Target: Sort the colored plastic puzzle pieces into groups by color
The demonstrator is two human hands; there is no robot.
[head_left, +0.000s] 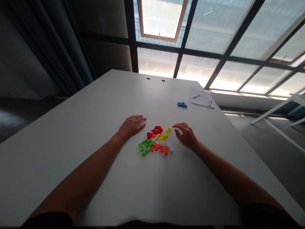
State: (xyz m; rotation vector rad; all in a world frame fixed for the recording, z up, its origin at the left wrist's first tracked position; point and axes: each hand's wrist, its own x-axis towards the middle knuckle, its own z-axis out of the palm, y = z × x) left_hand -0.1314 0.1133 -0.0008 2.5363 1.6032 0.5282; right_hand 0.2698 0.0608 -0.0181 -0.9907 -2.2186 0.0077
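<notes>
Seems like reach time: left hand [132, 125] spread, right hand [186, 135] half open, both maybe empty; nearest yellow block [168, 129] needs pinching.

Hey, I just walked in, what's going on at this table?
A person has both bare hands over a white table, one on either side of a loose cluster of colored plastic pieces in red, yellow, green, orange and white. Neither the left hand nor the right hand appears to hold anything; the right is nearest a yellow piece. Blue pieces lie apart, beside some paper.
</notes>
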